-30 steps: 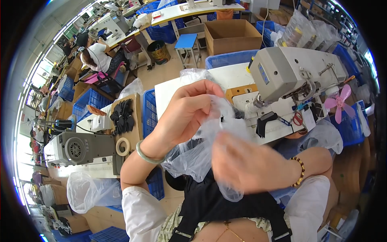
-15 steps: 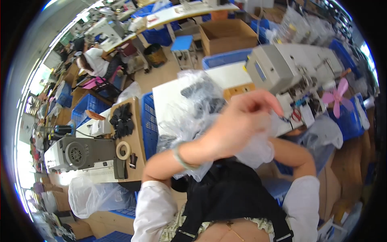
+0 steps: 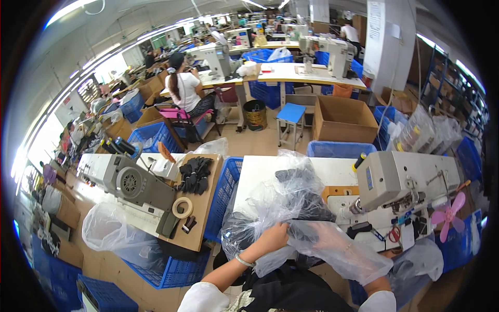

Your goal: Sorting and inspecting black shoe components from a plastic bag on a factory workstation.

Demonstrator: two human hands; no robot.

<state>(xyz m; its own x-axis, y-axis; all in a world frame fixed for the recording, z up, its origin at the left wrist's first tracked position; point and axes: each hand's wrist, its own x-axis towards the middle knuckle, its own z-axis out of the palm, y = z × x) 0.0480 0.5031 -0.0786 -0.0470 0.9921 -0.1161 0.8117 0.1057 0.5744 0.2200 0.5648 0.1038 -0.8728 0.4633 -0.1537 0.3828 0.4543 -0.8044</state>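
A clear plastic bag (image 3: 254,208) lies crumpled on the white table in front of me, with dark pieces (image 3: 306,200) inside it. My left hand (image 3: 274,238), a pale bangle on its wrist, is closed on the bag's gathered plastic. My right hand (image 3: 332,236) and forearm are inside the bag's loose end, which covers them like a sleeve. The film blurs its fingers, so their hold is unclear.
To the right stand a sewing machine (image 3: 390,179), red-handled scissors (image 3: 394,234) and a pink fan (image 3: 449,216). On the left are another sewing machine (image 3: 130,179), black bundled pieces (image 3: 195,174), a tape roll (image 3: 182,207) and a blue crate (image 3: 221,200). Ahead sits a cardboard box (image 3: 345,122).
The view has tilted up to show more of the room. My left hand, earlier raised and crossing in front of the right arm, now grips the bag. My right arm is under the plastic.
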